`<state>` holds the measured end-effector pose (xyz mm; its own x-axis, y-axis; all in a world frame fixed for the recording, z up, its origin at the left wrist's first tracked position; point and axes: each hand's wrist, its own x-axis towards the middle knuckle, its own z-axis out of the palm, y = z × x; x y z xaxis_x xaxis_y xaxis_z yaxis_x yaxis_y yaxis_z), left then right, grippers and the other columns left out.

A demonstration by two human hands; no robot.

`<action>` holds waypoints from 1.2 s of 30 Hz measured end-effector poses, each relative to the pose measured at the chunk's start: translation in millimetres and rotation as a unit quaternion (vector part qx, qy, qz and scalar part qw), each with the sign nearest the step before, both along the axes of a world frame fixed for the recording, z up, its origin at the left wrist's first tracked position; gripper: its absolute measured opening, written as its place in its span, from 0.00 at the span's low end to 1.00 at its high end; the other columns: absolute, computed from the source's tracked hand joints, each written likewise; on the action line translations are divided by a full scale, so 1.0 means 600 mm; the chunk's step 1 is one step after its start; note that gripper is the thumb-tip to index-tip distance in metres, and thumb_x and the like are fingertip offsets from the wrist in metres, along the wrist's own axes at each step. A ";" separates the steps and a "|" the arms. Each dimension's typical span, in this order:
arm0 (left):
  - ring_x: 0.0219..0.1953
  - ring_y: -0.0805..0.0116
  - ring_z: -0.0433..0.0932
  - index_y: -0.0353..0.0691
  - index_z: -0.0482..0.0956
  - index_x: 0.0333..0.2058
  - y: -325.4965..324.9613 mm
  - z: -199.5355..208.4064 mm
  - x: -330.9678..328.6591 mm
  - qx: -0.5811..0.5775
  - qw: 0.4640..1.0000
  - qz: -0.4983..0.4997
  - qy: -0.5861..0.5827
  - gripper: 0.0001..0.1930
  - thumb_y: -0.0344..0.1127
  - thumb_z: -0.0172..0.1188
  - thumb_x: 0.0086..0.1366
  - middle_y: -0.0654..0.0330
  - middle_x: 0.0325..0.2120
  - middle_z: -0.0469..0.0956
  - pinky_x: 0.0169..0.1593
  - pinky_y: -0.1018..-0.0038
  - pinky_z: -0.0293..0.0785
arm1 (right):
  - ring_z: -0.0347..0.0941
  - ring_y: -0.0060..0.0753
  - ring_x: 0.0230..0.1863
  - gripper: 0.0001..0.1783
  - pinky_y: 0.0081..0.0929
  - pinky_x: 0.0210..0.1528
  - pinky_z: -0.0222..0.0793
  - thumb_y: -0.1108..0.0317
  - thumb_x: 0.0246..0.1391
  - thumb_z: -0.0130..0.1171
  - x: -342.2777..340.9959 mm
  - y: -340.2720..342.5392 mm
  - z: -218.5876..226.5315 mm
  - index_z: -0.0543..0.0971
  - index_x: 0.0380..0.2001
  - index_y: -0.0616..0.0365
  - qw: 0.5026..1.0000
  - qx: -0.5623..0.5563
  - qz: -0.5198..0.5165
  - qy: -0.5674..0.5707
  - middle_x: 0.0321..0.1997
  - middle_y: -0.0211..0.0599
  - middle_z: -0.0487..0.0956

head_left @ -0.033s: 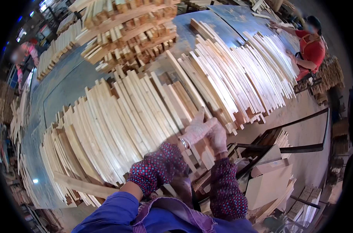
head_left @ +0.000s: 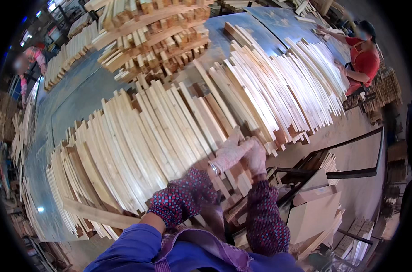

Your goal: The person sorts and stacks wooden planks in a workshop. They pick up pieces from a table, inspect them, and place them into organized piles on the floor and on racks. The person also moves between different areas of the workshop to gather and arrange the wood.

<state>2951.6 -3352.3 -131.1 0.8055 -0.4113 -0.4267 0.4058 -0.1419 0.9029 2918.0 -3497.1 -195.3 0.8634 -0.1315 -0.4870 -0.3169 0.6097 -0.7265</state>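
Long pale wooden slats (head_left: 138,140) lie side by side in a wide fan across the blue table (head_left: 74,104). Both my hands wear white gloves and dotted sleeve covers. My left hand (head_left: 229,153) and my right hand (head_left: 256,157) are pressed together at the near end of one slat (head_left: 215,113) in the middle of the fan. Both look closed around its end. A second fan of lighter slats (head_left: 287,86) lies just to the right of my hands.
A tall crossed stack of short wood pieces (head_left: 156,36) stands at the back. One person in red (head_left: 364,56) works at the right table edge, another (head_left: 29,56) at far left. A black metal frame (head_left: 351,172) and flat boards (head_left: 312,213) sit lower right.
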 end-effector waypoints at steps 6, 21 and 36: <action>0.71 0.53 0.52 0.26 0.45 0.68 0.150 0.083 -0.150 0.026 0.998 0.031 -0.046 0.43 0.43 0.57 0.65 0.41 0.69 0.49 0.71 0.66 0.50 | 0.72 0.53 0.56 0.35 0.45 0.57 0.68 0.54 0.53 0.57 0.043 0.012 -0.022 0.67 0.61 0.61 0.670 -0.729 0.143 0.016 0.58 0.52 0.74; 0.67 0.48 0.60 0.32 0.55 0.67 0.507 0.062 -0.540 0.155 0.882 0.403 -0.190 0.37 0.30 0.61 0.62 0.42 0.65 0.60 0.66 0.65 0.60 | 0.75 0.57 0.52 0.22 0.47 0.54 0.70 0.58 0.54 0.55 0.049 0.053 0.007 0.75 0.51 0.54 0.637 -0.715 0.281 0.058 0.47 0.54 0.80; 0.69 0.36 0.49 0.28 0.49 0.67 0.492 0.017 -0.500 0.723 0.585 0.368 0.015 0.53 0.47 0.68 0.49 0.31 0.66 0.48 0.70 0.58 0.51 | 0.78 0.41 0.43 0.22 0.38 0.40 0.75 0.60 0.50 0.59 0.070 -0.034 0.077 0.75 0.48 0.55 0.351 -0.925 0.144 -0.018 0.44 0.41 0.78</action>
<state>2651.8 -3056.8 -121.2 0.5205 0.8499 0.0825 0.8498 -0.5250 0.0471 2959.9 -3517.4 -148.9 0.9720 -0.0987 0.2131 -0.1421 -0.9696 0.1992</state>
